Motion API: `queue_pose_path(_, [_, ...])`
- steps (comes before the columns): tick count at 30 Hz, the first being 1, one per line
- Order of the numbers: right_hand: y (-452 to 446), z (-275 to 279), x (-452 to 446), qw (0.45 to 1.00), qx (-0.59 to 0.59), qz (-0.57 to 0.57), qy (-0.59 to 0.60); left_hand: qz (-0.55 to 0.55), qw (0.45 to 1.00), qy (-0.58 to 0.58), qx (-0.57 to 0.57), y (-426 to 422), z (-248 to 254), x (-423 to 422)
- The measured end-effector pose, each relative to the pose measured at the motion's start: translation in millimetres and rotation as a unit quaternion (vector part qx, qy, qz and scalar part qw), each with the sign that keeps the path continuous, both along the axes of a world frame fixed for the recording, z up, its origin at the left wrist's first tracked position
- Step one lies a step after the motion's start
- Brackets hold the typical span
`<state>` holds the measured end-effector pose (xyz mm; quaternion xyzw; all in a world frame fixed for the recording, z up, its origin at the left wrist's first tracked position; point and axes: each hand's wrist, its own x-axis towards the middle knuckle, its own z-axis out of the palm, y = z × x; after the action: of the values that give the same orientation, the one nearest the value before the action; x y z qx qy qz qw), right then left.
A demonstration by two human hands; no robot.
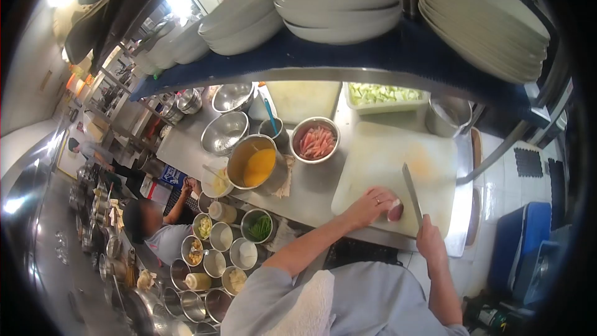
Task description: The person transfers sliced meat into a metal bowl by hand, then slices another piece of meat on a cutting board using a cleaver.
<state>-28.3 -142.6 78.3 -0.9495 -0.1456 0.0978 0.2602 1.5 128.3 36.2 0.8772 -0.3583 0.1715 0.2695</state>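
On white cutting board (373,162): meat piece (395,212) at fingertips of left hand (370,205), fingers bent, can't tell if pinching. Right hand (430,238) closed around handle of kitchen knife (411,188), blade just beside meat piece.

Blue cooler (522,252); white cutting board (373,162); orange-yellow liquid (260,168); pink strips (316,143); grey shirt (373,298).

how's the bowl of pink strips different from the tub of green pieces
The bowl is round, while the tub is roughly rectangular. The bowl holds pink strips; the tub holds pale green chunks. The bowl stands clear of the shelf's edge in this view, while the tub sits right against it. Both are open-topped and well filled.
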Motion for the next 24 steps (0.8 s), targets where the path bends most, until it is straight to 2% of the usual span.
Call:
queue_pose_path(1, [0, -2, 0, 1.0, -0.006, -0.004, -0.003, 0.014, 1.0, 0.006, -0.006, -3, 6, -9])
queue_pose_path(3, [-2, -12, -2, 1.0, -0.013, -0.01, 0.007, -0.067, 0.991, 0.012, -0.117, -2, 17, -9])
queue_pose_path(5, [-1, -4, -3, 0.999, -0.02, -0.022, 0.014, -0.056, 0.99, -0.018, -0.128, 3, 31, -19])
queue_pose_path(7, [1, -1, -2, 1.0, -0.007, -0.016, 0.022, -0.035, 0.997, 0.024, -0.071, 7, 5, -17])
queue_pose_path(9, [2, -2, -3, 1.0, 0.009, -0.005, 0.016, 0.023, 0.998, -0.008, -0.054, 5, -13, -15])
queue_pose_path(15, [0, 11, 2, 1.0, 0.008, 0.005, 0.021, 0.026, 0.995, 0.081, -0.052, -2, 16, -10])
queue_pose_path(18, [-1, 21, -7, 0.999, 0.024, 0.004, 0.021, 0.022, 0.996, 0.071, -0.051, -8, 27, -11])
queue_pose_path(24, [4, 15, -8, 0.995, -0.019, -0.008, 0.097, 0.063, 0.993, 0.04, -0.089, -19, -1, -6])
